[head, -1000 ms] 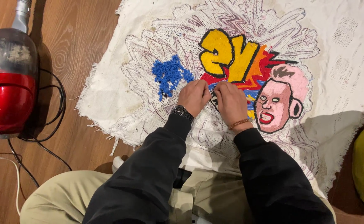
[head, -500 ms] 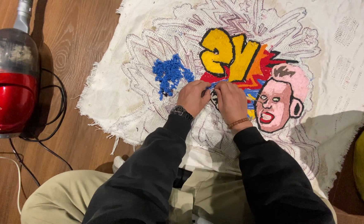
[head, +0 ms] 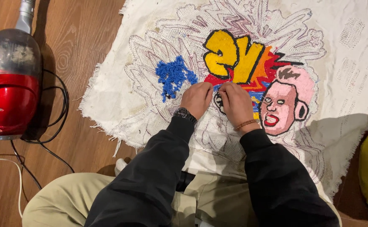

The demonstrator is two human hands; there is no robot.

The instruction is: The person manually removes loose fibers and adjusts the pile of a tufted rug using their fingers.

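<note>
1. The left hand [head: 197, 98] and the right hand [head: 235, 102] rest side by side on the white woven backing cloth with a tufted cartoon picture [head: 251, 75]. Their fingers are curled together and their tips meet over the spot where the red and blue yarn fields join; whether they pinch a strand there is too small to tell.
2. The left wrist wears a dark watch [head: 184, 113], the right wrist a beaded bracelet [head: 247, 123]; both arms are in black sleeves.
3. Just to the left of the fingers lies a loose clump of blue yarn [head: 174, 77] on the cloth, close to the left hand but not touching it.
4. Above the fingers sit the yellow tufted shapes outlined in black [head: 232, 56]; to their right is the pink tufted cartoon head [head: 285, 103].
5. The cloth looks soft, light and limp, with frayed edges, so it would likely bunch if pulled; the loops seem best taken by single strands between fingertips.
6. Far left of the fingers, on the wooden floor [head: 87, 38], stands a red canister vacuum cleaner [head: 8, 92] with black cord.
</note>
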